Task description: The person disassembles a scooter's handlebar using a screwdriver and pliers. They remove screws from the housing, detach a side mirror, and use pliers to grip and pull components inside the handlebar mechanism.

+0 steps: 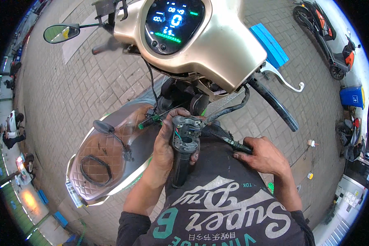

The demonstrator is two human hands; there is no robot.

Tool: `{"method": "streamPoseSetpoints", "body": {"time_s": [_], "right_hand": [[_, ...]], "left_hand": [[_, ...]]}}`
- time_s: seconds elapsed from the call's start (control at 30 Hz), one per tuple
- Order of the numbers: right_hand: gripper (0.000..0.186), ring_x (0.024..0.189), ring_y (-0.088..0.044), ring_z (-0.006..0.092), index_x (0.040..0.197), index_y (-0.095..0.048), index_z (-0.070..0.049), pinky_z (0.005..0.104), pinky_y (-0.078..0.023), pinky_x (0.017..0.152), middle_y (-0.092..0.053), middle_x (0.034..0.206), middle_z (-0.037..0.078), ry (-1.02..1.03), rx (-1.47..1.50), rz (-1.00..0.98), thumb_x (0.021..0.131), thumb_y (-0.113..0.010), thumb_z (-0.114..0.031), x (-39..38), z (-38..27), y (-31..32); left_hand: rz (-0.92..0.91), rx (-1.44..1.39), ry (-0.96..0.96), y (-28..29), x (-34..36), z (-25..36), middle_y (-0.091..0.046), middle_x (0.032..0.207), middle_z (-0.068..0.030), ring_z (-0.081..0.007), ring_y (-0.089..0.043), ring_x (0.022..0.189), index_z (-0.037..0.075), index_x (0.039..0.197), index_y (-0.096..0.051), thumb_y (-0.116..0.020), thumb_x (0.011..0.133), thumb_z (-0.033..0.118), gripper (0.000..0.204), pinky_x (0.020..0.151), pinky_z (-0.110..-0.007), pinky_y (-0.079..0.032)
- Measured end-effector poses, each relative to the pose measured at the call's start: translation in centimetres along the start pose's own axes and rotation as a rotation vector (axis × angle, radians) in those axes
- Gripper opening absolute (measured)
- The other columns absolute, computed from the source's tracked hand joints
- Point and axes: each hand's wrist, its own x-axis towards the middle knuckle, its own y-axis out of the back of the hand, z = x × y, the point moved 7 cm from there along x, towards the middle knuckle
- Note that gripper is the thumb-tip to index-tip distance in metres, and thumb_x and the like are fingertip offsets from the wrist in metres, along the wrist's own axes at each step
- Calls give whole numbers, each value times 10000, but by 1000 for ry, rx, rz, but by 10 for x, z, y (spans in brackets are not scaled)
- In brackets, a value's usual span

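Note:
My left hand (166, 139) is wrapped round a black throttle grip (186, 141), held upright before my shirt. Its switch housing is open at the top, with thin coloured wires inside. A black cable (229, 107) runs from the housing up toward the scooter's handlebar cover. To the right, my right hand (266, 155) is closed round a dark-handled screwdriver (242, 147), its shaft pointing left toward the housing; its tip is hard to make out. Above that hand, the bare handlebar end (276, 106) sticks out below a silver brake lever (283, 76).
The gold handlebar cover (229, 45) with a lit display (174, 24) stands ahead. At left is the quilted brown seat (96, 158), with a loose mirror (103, 126) on it. A blue box (269, 44), a parked scooter (326, 39) and a blue bin (351, 96) stand right.

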Motion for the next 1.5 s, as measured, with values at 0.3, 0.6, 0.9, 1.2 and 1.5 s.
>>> {"method": "streamPoseSetpoints", "body": {"time_s": [0.3, 0.6, 0.9, 1.2, 1.5], "right_hand": [[375, 690, -590, 400, 804, -581, 54, 450, -433, 633, -573, 684, 268, -23, -1, -10, 772, -633, -315, -1, -4, 1], [389, 694, -591, 402, 807, -580, 58, 450, -434, 635, -576, 680, 266, 7, 16, 16, 771, -630, -327, -1, -2, -2], [388, 699, -584, 413, 802, -577, 56, 455, -432, 645, -570, 675, 269, 28, -9, 20, 774, -626, -329, 0, -4, -2], [389, 684, -586, 405, 785, -575, 56, 449, -432, 628, -569, 670, 266, 33, -13, 27, 772, -628, -329, 0, -4, -3], [312, 541, -537, 209, 763, -538, 17, 331, -402, 504, -527, 579, 124, 291, 122, 260, 770, -647, -275, -20, 26, 8]], "left_hand": [[67, 55, 40, 0, -5, 2, -521, 1117, -257, -283, -582, 506, 49, 1181, -344, -422, 819, 437, 536, 393, -342, -481], [-24, 158, -43, -6, -4, 6, -521, 1128, -238, -278, -584, 524, 58, 1194, -345, -426, 829, 458, 548, 405, -338, -487], [76, 100, 39, -1, -6, 1, -527, 1110, -241, -279, -584, 506, 51, 1196, -347, -419, 845, 433, 525, 395, -335, -483], [-56, 136, -51, -6, -4, 5, -515, 1121, -247, -283, -595, 532, 45, 1198, -346, -454, 826, 441, 553, 407, -336, -489], [47, -14, 21, 1, -4, 0, -513, 1120, -258, -287, -589, 520, 52, 1196, -351, -467, 799, 385, 531, 401, -345, -485]]}}
